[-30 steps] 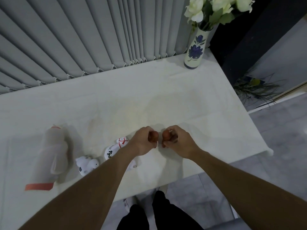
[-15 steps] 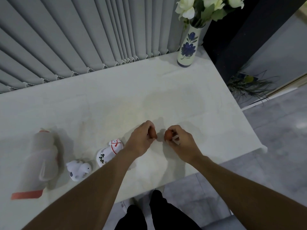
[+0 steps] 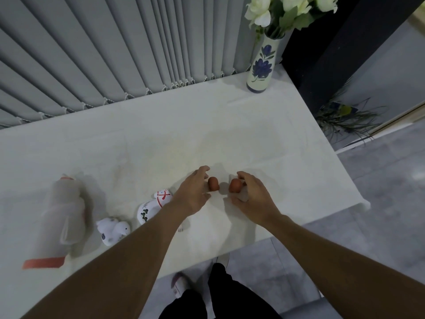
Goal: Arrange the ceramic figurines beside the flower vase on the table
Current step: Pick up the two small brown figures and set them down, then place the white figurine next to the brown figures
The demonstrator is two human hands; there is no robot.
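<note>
Two small red-brown figurines sit side by side near the table's front edge. My left hand (image 3: 192,192) holds the left red-brown figurine (image 3: 213,183) by the fingertips, with the fingers loosely spread. My right hand (image 3: 251,199) pinches the right red-brown figurine (image 3: 235,185), which has a pale part under my palm. A white figurine with red and green marks (image 3: 158,202) lies beside my left forearm. To its left lies a small white figurine with blue dots (image 3: 113,230). The flower vase (image 3: 261,67), white with blue flowers, stands far off at the table's back right corner.
A bundle wrapped in pale foam with a red strip (image 3: 64,217) lies at the left. The white table (image 3: 253,134) ends close to my body and at the right. Grey vertical blinds (image 3: 115,54) run behind it; a dark cabinet (image 3: 322,54) and a floor plant (image 3: 345,118) stand at the right.
Both hands have loosened from closed fists to fingertip holds, and the two red-brown figurines have moved slightly apart. The view has shifted a little.
</note>
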